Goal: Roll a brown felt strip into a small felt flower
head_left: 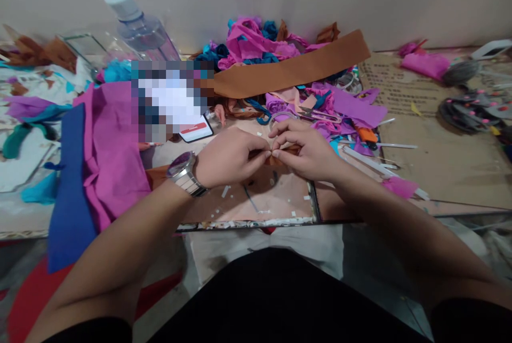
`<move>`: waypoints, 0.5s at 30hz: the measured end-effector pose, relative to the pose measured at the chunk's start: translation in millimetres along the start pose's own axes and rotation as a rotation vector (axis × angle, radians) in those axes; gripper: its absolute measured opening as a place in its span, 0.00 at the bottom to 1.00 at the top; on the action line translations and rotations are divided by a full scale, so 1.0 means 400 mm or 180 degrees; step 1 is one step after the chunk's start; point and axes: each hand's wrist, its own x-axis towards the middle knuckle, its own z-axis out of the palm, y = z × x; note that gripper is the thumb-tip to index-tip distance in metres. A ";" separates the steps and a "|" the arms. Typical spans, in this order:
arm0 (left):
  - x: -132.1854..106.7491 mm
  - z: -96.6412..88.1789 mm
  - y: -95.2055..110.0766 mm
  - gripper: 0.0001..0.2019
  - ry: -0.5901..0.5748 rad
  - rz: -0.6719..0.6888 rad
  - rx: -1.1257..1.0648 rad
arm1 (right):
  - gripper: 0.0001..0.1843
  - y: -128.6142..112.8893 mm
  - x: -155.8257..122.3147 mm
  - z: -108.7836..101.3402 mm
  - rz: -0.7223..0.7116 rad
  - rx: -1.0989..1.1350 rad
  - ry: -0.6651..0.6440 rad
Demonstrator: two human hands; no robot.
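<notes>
Both hands meet above the near middle of the table and pinch a small brown piece of cloth or crepe paper [275, 161]. My left hand [228, 157], with a metal wristwatch [187, 173] on its wrist, grips the piece between thumb and forefinger. Opposite it, my right hand [306, 150] pinches the same piece, its fingertips touching or nearly touching the left ones. Much of the piece is hidden behind the fingers. Beyond the hands, a long brown strip [280, 73] lies across a heap of crumpled pink, purple and teal scraps [256, 39].
To the left hang a pink sheet [114, 151] and a blue strip [68, 188] over the table edge. A clear bottle [148, 36] and a phone [197, 128] stand behind. At right are scissors [320, 115], white sticks [372, 167], cardboard [432, 156] and a dark pincushion-like object [468, 111].
</notes>
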 end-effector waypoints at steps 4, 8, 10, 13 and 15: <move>-0.001 -0.010 -0.003 0.15 -0.0198 -0.0118 -0.0160 | 0.04 -0.001 0.001 0.000 0.0056 0.0065 -0.0030; 0.000 -0.017 -0.008 0.13 -0.0252 -0.0239 -0.0560 | 0.04 -0.005 0.003 0.000 -0.0107 -0.0094 0.0036; 0.001 -0.015 -0.008 0.13 -0.0185 -0.0260 -0.0688 | 0.04 -0.005 0.004 0.000 -0.0213 -0.0166 0.0070; 0.001 -0.011 -0.007 0.13 -0.0038 -0.0268 -0.0792 | 0.03 -0.004 0.004 0.001 -0.0351 -0.0293 0.0123; 0.001 -0.009 -0.006 0.12 0.0028 -0.0277 -0.0832 | 0.03 -0.002 0.004 0.001 -0.0425 -0.0405 0.0185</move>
